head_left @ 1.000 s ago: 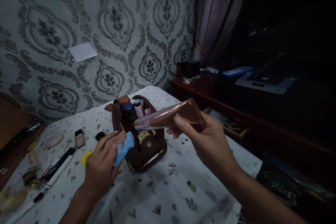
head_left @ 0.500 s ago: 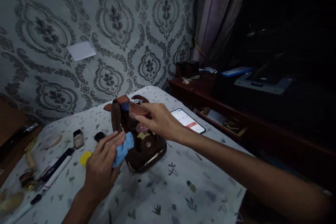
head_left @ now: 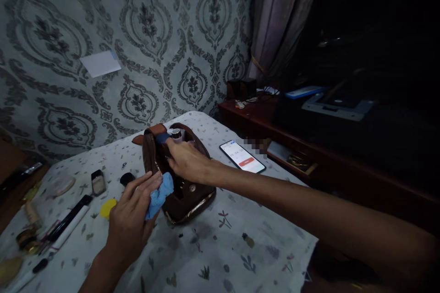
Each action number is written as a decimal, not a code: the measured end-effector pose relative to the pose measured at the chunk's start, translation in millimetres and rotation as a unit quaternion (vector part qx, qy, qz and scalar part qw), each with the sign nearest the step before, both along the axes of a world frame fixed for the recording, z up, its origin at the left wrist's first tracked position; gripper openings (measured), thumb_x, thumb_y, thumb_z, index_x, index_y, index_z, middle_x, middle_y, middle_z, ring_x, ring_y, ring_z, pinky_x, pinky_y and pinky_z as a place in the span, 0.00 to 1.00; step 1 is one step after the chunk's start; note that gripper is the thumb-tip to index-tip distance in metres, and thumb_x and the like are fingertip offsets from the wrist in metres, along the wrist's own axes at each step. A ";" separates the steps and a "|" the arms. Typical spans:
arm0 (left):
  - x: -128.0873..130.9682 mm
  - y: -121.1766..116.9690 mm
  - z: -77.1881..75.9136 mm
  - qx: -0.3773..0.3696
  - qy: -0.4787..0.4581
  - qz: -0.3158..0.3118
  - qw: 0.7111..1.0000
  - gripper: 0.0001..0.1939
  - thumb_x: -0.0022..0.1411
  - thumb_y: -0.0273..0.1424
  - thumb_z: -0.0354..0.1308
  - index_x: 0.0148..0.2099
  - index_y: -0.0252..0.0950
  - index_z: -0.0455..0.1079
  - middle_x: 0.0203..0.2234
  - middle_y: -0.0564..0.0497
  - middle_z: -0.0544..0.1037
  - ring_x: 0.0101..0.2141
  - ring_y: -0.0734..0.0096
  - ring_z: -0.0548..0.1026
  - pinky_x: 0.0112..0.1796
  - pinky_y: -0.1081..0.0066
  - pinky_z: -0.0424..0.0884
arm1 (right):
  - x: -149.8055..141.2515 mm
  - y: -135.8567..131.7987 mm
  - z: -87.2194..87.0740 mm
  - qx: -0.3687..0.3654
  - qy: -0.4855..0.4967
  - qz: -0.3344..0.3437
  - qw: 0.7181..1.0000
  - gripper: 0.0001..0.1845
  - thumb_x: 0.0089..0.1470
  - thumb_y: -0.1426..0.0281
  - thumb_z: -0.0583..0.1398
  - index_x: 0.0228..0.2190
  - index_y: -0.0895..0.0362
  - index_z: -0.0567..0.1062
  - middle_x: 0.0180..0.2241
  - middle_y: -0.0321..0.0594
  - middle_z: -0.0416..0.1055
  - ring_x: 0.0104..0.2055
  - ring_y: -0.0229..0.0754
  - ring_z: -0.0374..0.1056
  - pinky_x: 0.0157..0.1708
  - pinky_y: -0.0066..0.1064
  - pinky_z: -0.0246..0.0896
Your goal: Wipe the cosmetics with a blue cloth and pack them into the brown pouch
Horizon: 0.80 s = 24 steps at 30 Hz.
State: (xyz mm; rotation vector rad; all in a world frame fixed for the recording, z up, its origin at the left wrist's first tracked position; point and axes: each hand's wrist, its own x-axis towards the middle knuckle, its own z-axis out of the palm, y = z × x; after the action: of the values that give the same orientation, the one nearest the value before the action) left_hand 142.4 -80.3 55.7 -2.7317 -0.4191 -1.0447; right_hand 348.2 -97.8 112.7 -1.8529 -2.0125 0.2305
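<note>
A brown zippered bag (head_left: 197,206) stands open on the patterned cloth. My right hand (head_left: 187,160) reaches down into its opening; the fingertips are hidden, so what they hold does not show. Beside that hand, a dark blue item (head_left: 162,138) and a bottle with a shiny cap (head_left: 176,133) stick up inside the bag. Closed around a crumpled light blue cloth (head_left: 161,197), my left hand (head_left: 132,206) rests against the bag's left side.
A lit phone (head_left: 242,156) lies right of the bag. Leftward are a black cap (head_left: 127,179), a small bottle (head_left: 98,183), a yellow lid (head_left: 107,208) and several slim cosmetics (head_left: 70,219). A dark red desk (head_left: 254,112) with an open drawer (head_left: 292,158) borders the right side.
My right hand has gone lower and left into the bag; the brown leather piece it held above the opening is out of sight. My left hand keeps the blue cloth.
</note>
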 end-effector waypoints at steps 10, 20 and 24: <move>-0.5 0.8 -0.5 -0.002 0.009 -0.006 1.000 0.21 0.67 0.25 0.51 0.61 0.32 0.62 0.53 0.39 0.76 0.57 0.54 0.70 0.53 0.57 0.70 | -4.5 9.0 -4.1 -0.007 -0.027 0.016 0.999 0.20 0.56 0.80 0.51 0.51 0.62 0.62 0.38 0.54 0.77 0.40 0.57 0.76 0.35 0.41 0.68; -1.0 1.0 -2.3 0.008 0.013 0.011 1.000 0.21 0.66 0.25 0.50 0.61 0.33 0.62 0.53 0.41 0.77 0.57 0.56 0.70 0.52 0.59 0.72 | -3.5 5.5 -0.6 -0.008 -0.022 0.024 0.999 0.15 0.64 0.70 0.51 0.50 0.64 0.64 0.39 0.58 0.77 0.42 0.58 0.76 0.36 0.41 0.67; -1.4 1.9 -3.6 0.015 0.017 0.011 1.000 0.22 0.65 0.23 0.50 0.61 0.33 0.62 0.54 0.41 0.76 0.57 0.57 0.70 0.50 0.60 0.74 | 2.5 4.0 1.1 0.024 -0.014 -0.009 1.000 0.15 0.67 0.67 0.46 0.46 0.62 0.67 0.39 0.58 0.77 0.41 0.56 0.76 0.35 0.39 0.65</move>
State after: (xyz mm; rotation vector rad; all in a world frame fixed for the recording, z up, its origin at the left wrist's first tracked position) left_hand 141.0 -78.4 52.1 -2.7068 -0.4245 -0.9907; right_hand 350.8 -93.8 113.8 -1.8534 -2.0002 0.1510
